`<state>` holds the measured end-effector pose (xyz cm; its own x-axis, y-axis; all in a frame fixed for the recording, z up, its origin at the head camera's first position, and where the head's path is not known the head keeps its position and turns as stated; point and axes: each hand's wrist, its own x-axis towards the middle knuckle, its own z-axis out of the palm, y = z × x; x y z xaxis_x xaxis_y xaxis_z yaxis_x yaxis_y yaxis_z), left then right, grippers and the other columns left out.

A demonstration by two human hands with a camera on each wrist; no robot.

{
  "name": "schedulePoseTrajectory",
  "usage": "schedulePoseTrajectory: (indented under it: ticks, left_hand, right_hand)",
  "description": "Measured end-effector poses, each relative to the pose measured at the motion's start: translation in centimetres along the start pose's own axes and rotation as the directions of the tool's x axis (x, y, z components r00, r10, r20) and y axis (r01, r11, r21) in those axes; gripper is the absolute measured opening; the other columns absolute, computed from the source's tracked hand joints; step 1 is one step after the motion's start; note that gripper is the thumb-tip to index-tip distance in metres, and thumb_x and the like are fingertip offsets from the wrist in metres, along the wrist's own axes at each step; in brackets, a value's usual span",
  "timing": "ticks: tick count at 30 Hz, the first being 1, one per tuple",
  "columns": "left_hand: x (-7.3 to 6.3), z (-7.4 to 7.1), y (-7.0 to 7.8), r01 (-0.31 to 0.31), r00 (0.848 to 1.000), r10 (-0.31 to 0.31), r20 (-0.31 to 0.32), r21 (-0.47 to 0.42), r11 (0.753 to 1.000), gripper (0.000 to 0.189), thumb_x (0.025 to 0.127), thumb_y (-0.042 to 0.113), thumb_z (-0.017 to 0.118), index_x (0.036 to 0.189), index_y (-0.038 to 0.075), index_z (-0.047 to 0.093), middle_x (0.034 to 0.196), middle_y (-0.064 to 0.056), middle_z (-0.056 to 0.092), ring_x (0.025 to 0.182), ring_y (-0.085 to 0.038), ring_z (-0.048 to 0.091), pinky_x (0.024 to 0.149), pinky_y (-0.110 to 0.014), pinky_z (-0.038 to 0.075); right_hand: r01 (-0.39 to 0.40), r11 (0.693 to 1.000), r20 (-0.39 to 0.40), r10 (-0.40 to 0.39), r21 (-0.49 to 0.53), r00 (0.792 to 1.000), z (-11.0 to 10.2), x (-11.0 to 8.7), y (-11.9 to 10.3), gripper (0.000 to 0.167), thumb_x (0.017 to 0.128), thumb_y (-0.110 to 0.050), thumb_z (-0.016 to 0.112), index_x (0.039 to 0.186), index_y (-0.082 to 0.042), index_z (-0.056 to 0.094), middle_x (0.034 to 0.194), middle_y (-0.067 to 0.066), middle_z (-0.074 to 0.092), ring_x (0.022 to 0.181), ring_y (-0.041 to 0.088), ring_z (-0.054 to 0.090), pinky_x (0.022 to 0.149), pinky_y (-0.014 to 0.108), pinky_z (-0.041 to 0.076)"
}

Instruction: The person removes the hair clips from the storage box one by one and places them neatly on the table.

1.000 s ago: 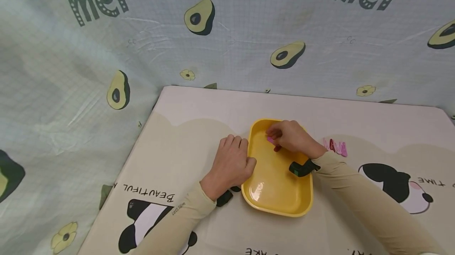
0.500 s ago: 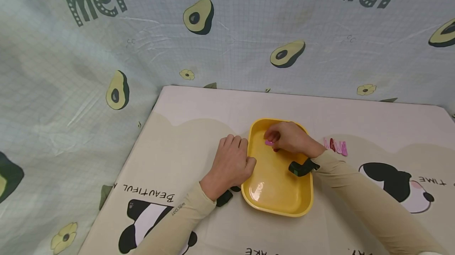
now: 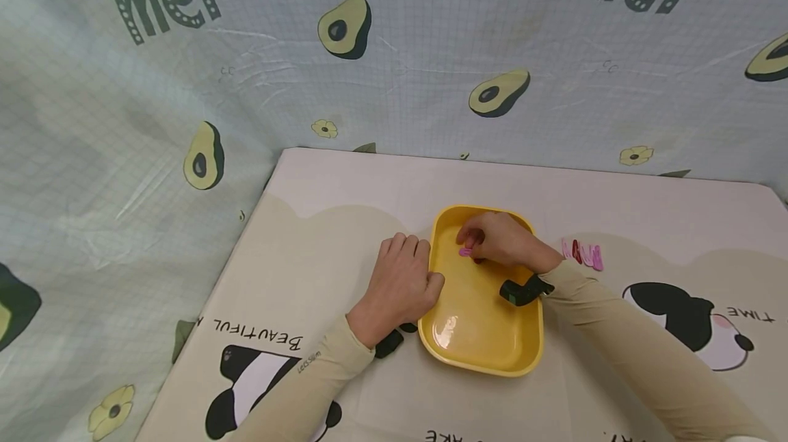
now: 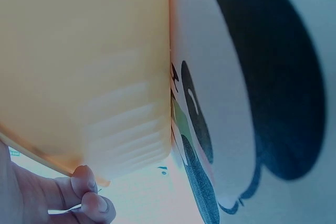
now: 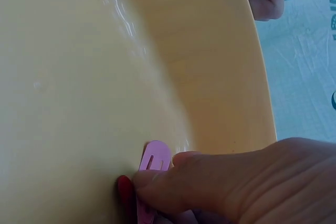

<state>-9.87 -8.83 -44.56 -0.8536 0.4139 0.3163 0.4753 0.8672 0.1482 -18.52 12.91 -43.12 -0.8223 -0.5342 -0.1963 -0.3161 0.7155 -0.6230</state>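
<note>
A yellow tray (image 3: 477, 332) with raised walls stands on the table. Its left rim is gripped by my left hand (image 3: 400, 284); in the left wrist view the fingertips (image 4: 97, 205) curl at the rim. Inside the tray's far part, my right hand (image 3: 505, 240) pinches a pink snap hair clip (image 5: 156, 156) between thumb and fingers. The clip's slotted rounded end sticks out past the thumb, close to the tray floor. Right beside it shows a red piece (image 5: 125, 188), probably another clip, mostly hidden by the hand; whether it is held too, I cannot tell.
Right of the tray, several pink and red hair clips (image 3: 581, 256) lie in a row on the table. A printed cloth (image 3: 394, 189) with dog figures covers the table. A curtain (image 3: 418, 72) with avocado prints hangs behind and to the left.
The pink hair clip has shifted slightly down and left in my right fingers, and the red piece now shows less. My left hand and the tray have stayed put.
</note>
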Motion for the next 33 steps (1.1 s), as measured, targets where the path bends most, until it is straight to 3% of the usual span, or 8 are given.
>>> schedulePoseTrajectory:
  ticks: [11,23,33]
  left_hand:
    - [0.02,0.00,0.00,-0.005,1.000,0.006,-0.007,0.010,1.000,0.016,0.088,0.020,0.059,0.079,0.011,0.050,0.076,-0.004,0.048,0.080,-0.024,0.043,0.080,-0.037,0.038]
    - [-0.06,0.02,0.03,-0.005,1.000,0.005,-0.014,0.007,1.000,0.015,0.088,0.020,0.060,0.080,0.011,0.051,0.078,-0.004,0.049,0.080,-0.024,0.044,0.081,-0.038,0.039]
    - [-0.04,0.12,-0.01,-0.014,0.999,0.014,-0.043,0.007,1.000,0.016,0.086,0.020,0.060,0.078,0.012,0.049,0.075,-0.003,0.047,0.078,-0.023,0.043,0.079,-0.037,0.038]
  right_hand:
    - [0.022,0.999,0.009,-0.022,-0.030,1.000,0.02,-0.02,0.13,0.009,0.093,-0.016,0.075,0.094,-0.007,0.076,0.075,0.000,0.072,0.065,0.008,0.062,0.065,0.023,0.052]
    - [-0.016,0.998,0.063,0.012,0.053,0.998,-0.31,-0.25,0.17,0.009,0.095,-0.017,0.072,0.093,-0.009,0.076,0.070,0.003,0.068,0.063,0.013,0.062,0.063,0.025,0.051]
    - [-0.097,0.974,0.092,0.079,0.206,0.993,-0.54,-0.25,0.19,0.009,0.095,-0.015,0.071,0.099,-0.008,0.075,0.074,0.004,0.066,0.066,0.016,0.063,0.067,0.028,0.057]
